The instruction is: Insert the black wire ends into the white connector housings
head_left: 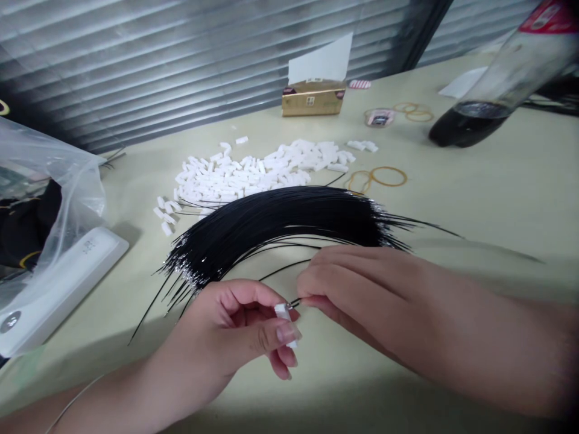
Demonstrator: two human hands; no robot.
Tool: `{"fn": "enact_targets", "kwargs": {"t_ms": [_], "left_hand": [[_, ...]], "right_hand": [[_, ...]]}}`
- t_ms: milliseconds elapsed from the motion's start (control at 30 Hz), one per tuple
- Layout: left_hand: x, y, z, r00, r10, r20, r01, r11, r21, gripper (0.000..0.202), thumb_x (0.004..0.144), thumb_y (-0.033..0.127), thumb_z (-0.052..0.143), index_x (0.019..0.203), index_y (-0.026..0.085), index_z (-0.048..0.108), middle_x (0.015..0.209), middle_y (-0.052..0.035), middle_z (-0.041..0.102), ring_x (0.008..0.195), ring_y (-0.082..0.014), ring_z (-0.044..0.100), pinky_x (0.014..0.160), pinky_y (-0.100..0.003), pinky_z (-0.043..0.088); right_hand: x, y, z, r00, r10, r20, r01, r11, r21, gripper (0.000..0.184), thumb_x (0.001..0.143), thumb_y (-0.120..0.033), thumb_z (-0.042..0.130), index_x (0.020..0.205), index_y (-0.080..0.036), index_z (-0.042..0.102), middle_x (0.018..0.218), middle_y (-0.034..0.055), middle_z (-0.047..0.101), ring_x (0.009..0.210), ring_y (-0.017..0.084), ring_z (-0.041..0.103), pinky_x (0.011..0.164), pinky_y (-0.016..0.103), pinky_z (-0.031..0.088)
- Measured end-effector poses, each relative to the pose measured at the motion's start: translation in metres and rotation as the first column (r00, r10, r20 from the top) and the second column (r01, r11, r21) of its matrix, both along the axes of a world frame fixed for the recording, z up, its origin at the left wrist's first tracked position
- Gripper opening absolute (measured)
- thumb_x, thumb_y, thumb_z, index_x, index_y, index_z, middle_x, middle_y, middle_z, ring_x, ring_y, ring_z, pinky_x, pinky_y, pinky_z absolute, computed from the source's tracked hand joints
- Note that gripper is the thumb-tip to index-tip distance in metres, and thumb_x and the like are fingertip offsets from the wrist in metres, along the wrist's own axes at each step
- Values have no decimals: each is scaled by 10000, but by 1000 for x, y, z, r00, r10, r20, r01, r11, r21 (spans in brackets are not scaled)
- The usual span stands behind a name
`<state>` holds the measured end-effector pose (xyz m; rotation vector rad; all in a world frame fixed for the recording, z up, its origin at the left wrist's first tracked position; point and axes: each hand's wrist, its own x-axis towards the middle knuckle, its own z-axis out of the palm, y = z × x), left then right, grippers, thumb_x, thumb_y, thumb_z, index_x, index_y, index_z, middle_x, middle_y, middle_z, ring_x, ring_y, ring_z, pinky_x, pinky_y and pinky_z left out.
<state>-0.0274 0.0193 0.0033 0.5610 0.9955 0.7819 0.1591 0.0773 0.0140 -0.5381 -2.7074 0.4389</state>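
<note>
My left hand [244, 322] pinches a small white plastic connector [284, 313] between thumb and fingers. My right hand [357, 283] pinches the end of a thin black wire [283, 269] and holds its tip right at the connector. Just behind both hands lies a curved bundle of black wires [289, 217] with bare silvery ends. Farther back sits a heap of white connectors [253, 172] on the table.
A clear plastic bag [40, 199] and a white flat device [58, 283] lie at the left. Rubber bands [389, 176] lie behind the bundle. A gold tissue box [314, 96] stands at the back, and a bottle with dark liquid [493, 90] leans at the right.
</note>
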Motion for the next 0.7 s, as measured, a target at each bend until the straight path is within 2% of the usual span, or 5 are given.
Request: {"fn": "enact_targets", "kwargs": {"t_ms": [100,267,433,567,700], "left_hand": [[0,0,0,1000,1,-12,-1,1000,0,104,673,152,750,652,110,657,575,2,621,521,-82,601,515,-174,531],[3,1,0,999,-10,-51,10,1000,8,149,635,196,788,645,120,660,575,7,615,521,-81,596,515,-175,531],[4,1,1,996,-10,-89,11,1000,8,183,615,231,802,634,118,661,555,5,617,508,-79,588,507,-170,525],[4,1,2,994,-18,-109,19,1000,8,183,631,252,792,650,120,667,557,1,625,516,-79,594,522,-170,529],[4,1,3,994,-2,-106,2,1000,3,193,613,249,802,647,124,659,557,11,619,517,-84,599,513,-174,528]], "right_hand": [[1,0,0,1000,5,-4,-5,999,39,206,802,-31,418,723,-154,564,659,10,547,566,128,477,495,234,351],[2,-3,-5,1000,-28,8,28,998,-62,122,812,-110,499,716,-167,548,645,-10,521,540,122,465,464,243,324],[0,-7,-6,998,-65,14,65,997,-41,136,797,-87,510,689,-159,550,607,-15,502,508,120,451,451,254,303],[-2,-5,-3,998,-50,42,52,997,-64,216,846,-101,449,673,-156,565,611,-20,503,493,104,431,442,255,279],[-2,-2,0,1000,-15,17,15,1000,-12,307,885,-97,382,654,-161,574,598,-19,500,492,96,412,432,262,235]]}}
